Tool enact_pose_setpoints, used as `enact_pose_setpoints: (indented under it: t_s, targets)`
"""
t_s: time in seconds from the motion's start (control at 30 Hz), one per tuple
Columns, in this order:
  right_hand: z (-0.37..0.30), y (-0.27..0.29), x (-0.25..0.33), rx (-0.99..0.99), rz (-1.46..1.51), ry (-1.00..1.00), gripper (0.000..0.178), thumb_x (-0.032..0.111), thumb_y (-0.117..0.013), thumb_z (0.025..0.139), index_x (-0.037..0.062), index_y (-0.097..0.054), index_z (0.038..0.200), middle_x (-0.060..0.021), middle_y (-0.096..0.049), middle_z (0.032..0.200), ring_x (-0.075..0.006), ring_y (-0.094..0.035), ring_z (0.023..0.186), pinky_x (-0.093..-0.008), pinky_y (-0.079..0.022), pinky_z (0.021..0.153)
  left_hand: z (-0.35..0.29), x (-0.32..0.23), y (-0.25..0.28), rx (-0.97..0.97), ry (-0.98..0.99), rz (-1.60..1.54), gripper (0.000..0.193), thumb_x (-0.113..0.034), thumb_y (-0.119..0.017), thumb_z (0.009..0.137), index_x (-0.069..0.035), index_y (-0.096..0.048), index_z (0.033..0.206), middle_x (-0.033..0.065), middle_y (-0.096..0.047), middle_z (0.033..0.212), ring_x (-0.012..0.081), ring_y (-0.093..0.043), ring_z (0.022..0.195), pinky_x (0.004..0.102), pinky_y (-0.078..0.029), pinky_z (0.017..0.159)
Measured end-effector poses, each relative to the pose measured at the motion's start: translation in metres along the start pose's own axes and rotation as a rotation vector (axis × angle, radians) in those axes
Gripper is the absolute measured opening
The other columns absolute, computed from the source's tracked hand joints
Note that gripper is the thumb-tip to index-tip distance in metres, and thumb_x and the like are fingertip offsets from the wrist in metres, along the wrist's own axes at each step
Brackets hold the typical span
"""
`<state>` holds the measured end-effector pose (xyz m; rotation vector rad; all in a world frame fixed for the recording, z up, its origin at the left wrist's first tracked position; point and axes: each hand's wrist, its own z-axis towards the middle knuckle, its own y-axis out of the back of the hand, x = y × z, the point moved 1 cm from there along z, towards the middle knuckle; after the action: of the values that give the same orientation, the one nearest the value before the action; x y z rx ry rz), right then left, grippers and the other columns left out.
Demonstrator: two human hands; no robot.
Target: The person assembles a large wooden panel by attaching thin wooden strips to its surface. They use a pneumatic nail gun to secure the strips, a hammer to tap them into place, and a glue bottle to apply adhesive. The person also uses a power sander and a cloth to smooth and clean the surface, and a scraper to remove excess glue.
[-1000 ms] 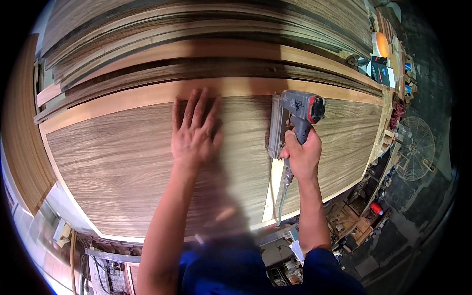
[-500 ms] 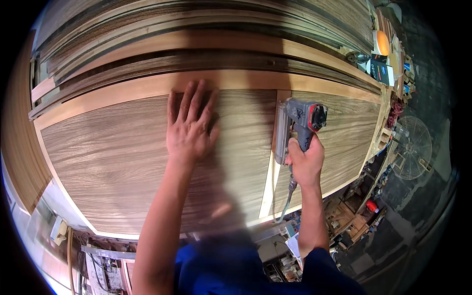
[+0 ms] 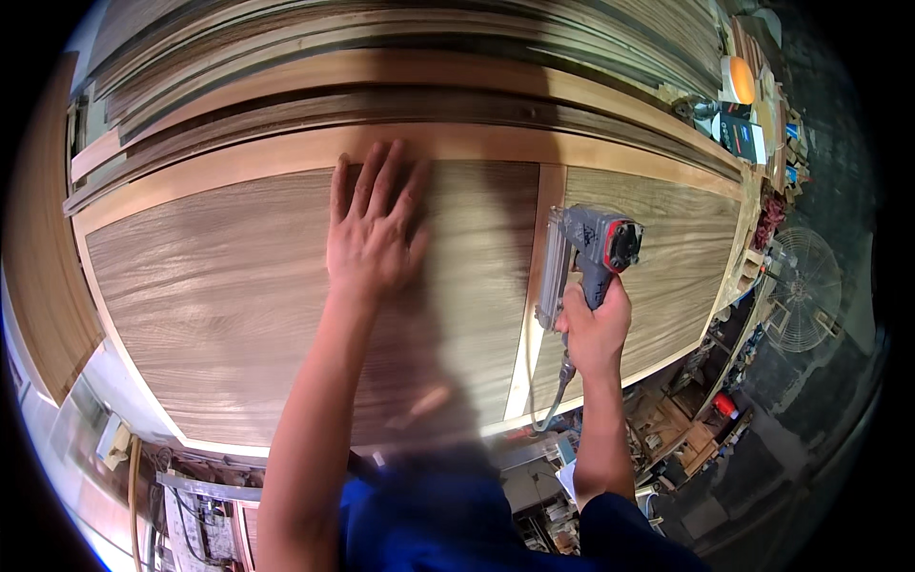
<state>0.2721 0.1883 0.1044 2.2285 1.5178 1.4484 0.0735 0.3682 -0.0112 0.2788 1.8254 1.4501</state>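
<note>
My left hand (image 3: 375, 227) lies on a large wood-grain panel (image 3: 210, 286), its fingers stretched toward the pale strip (image 3: 457, 141) along the far edge. Wrapped round the handle of a grey and black nail gun (image 3: 596, 238) is my right hand (image 3: 598, 324). The gun's long magazine sits over or just beside the pale cross strip (image 3: 519, 381) that divides the panel; whether its nose touches the wood I cannot tell. An air hose (image 3: 562, 391) runs from the handle's lower end toward the near edge.
Beyond the panel lie stacked boards and strips (image 3: 286, 57). To the right are a dark box (image 3: 739, 138), an orange and white round object (image 3: 737, 80) and a round wire fan (image 3: 803, 286) near the floor. A brown board (image 3: 48, 257) stands at the left. Cluttered shelves (image 3: 677, 429) show below the right edge.
The view has shifted slightly. The nail gun has moved a little toward me and to the right along the cross strip. My left hand remains flat on the panel.
</note>
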Motion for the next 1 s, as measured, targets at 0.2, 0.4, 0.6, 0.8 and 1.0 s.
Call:
enact_pose_setpoints:
  t_s: [0.2,0.4,0.6,0.8,1.0]
  targets:
    - [-0.046,0.001,-0.046,0.084,0.011,0.011,0.032,0.008,-0.066,0.101,0.0015,-0.062,0.133,-0.0020,-0.065,0.100,-0.0087,-0.059,0.080,-0.0271,-0.052,0.069,-0.012,0.013,-0.008,-0.127,-0.024,-0.081,0.066,-0.026,-0.063,0.092,-0.018,-0.054,0.157,0.0153,-0.043,0.166,0.0387,-0.031,0.158,0.0568,-0.018,0.133]
    - [-0.092,-0.011,-0.051,0.215,0.056,0.112,0.027,0.007,-0.062,0.104,0.0002,-0.057,0.130,0.0006,-0.057,0.085,-0.0075,-0.051,0.060,-0.0269,-0.046,0.056,-0.204,-0.053,-0.002,0.191,-0.172,-0.154,0.041,-0.034,-0.066,0.094,-0.005,-0.064,0.123,0.0117,-0.062,0.111,0.0279,-0.063,0.104,0.0423,-0.051,0.085]
    - [-0.136,-0.079,-0.017,0.404,-0.034,0.246,0.024,0.009,-0.061,0.102,0.0023,-0.056,0.125,0.0003,-0.056,0.087,-0.0086,-0.054,0.072,-0.0269,-0.048,0.066,-0.318,-0.067,-0.048,0.698,-0.172,-0.302,0.027,-0.020,-0.064,0.093,-0.001,-0.069,0.111,0.0115,-0.075,0.082,0.0234,-0.075,0.068,0.0430,-0.053,0.052]
    - [-0.187,-0.177,-0.003,0.196,-0.290,0.308,0.059,0.003,-0.065,0.097,0.0082,-0.046,0.153,-0.0061,-0.059,0.109,-0.0170,-0.059,0.092,-0.0332,-0.052,0.089,-0.330,0.069,0.033,0.653,0.158,-0.696,0.023,-0.031,-0.071,0.093,-0.010,-0.068,0.103,0.0169,-0.074,0.085,0.0397,-0.074,0.078,0.0541,-0.056,0.066]
    - [-0.224,-0.289,-0.029,0.073,-0.496,0.349,0.077,0.003,-0.074,0.091,0.0098,-0.041,0.160,-0.0244,-0.062,0.137,-0.0394,-0.065,0.120,-0.0434,-0.048,0.105,-0.382,0.245,0.123,0.510,0.428,-0.752,0.021,-0.030,-0.068,0.097,-0.011,-0.065,0.105,0.0197,-0.073,0.097,0.0442,-0.070,0.094,0.0551,-0.054,0.078]
